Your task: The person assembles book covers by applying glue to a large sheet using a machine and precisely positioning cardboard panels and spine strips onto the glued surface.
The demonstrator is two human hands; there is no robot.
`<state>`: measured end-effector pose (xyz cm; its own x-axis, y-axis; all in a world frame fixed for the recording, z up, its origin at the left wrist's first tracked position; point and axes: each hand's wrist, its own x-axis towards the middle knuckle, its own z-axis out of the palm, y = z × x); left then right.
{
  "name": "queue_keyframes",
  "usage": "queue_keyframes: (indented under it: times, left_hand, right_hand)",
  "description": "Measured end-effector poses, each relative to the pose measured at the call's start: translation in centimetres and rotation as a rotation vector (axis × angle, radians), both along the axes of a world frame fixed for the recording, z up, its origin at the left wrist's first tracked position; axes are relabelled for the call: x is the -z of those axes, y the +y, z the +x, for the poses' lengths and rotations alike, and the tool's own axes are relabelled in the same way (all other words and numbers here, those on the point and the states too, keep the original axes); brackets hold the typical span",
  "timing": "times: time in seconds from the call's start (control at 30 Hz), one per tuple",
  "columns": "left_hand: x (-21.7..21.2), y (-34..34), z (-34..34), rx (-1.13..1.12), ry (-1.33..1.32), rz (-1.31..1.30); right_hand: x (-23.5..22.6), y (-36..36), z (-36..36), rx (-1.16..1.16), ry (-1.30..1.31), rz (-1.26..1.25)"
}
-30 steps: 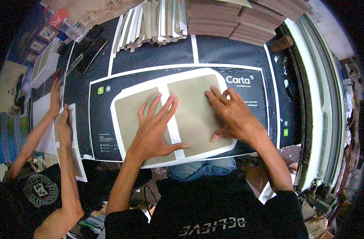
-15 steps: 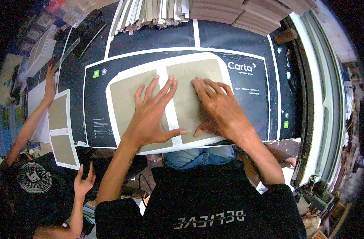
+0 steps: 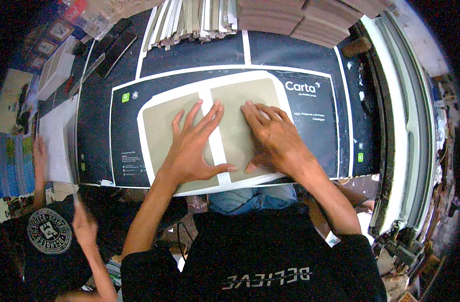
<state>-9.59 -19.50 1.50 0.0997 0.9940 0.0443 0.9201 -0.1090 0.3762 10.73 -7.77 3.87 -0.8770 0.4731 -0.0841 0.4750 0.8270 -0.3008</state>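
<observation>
Your left hand point(image 3: 189, 151): fingers spread, released | your right hand point(image 3: 276, 140): fingers together, thumb apart, unclenched | white-edged two-panel grey-beige board point(image 3: 234, 128): lies flat beneath both, on the black printed sheet point(image 3: 316, 143)

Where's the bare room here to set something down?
Free: the black worktop between the stacked brown boards and the white-bordered black sheet; also that sheet's right part, beside the right hand. Crowded: the far edge, with paper strips and those boards, and the beige panels, under that hand and the left hand.
</observation>
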Motion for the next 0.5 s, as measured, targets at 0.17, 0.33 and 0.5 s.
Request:
queue_keyframes:
  times: [0.17,0.33,0.5]
  left_hand:
    - [0.05,-0.01,0.0,0.007,0.016,0.0]
    - [0.15,0.07,0.32,-0.013,0.092,-0.001]
    - [0.2,0.06,0.75,-0.02,0.114,0.033]
  right_hand:
    - [0.13,0.11,0.17,0.0,0.041,-0.002]
    - [-0.31,0.18,0.0,-0.005,0.011,-0.002]
    - [-0.24,0.3,0.11,0.001,0.0,-0.014]
